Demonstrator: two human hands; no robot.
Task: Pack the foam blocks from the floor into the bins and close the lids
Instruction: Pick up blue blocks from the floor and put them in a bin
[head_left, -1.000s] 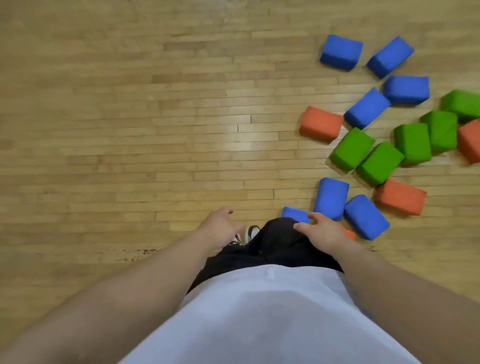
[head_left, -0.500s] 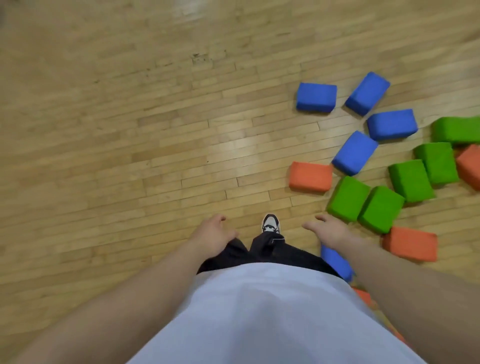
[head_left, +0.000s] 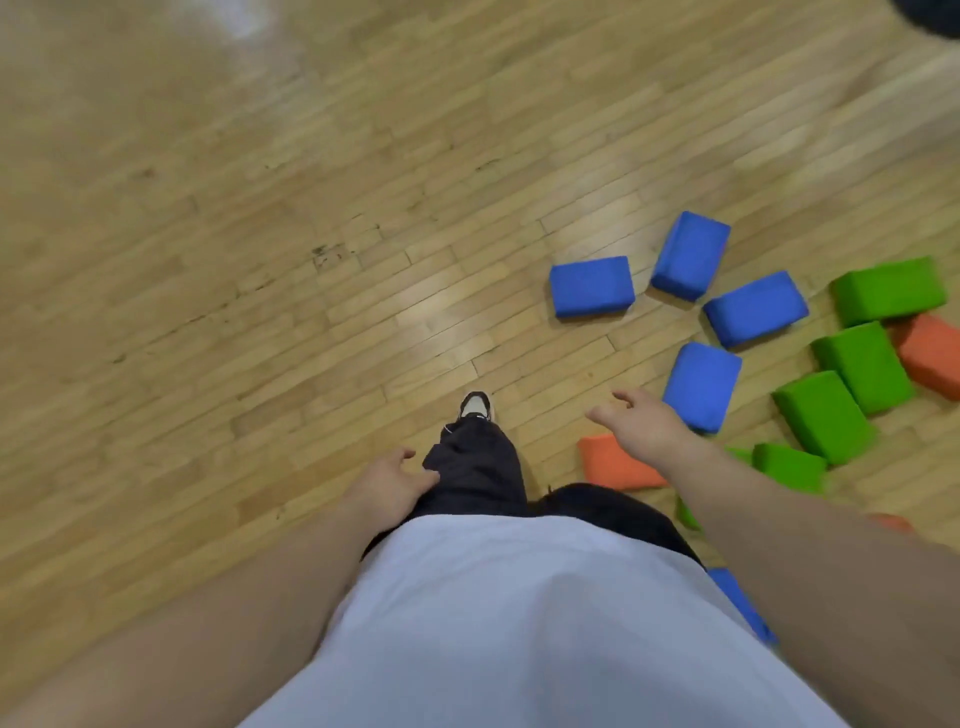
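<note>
Foam blocks lie scattered on the wooden floor at the right. Several are blue, such as one blue block (head_left: 592, 286) and a nearer blue block (head_left: 701, 384). Several green blocks, such as one green block (head_left: 823, 415), lie further right, with an orange block (head_left: 610, 462) close to my feet. My right hand (head_left: 641, 423) hangs above the orange block with relaxed fingers and holds nothing. Empty too, my left hand (head_left: 387, 486) is by my left thigh. No bin is in view.
My forward foot in a dark trouser leg and a white shoe (head_left: 475, 405) stands on the floor. A dark object (head_left: 932, 15) shows at the top right corner. Bare wooden floor (head_left: 260, 260) spreads to the left and ahead.
The view has swung and I have stepped forward: the blocks have shifted lower and rightward in view. My right hand has come off my thigh and now hangs over the orange block.
</note>
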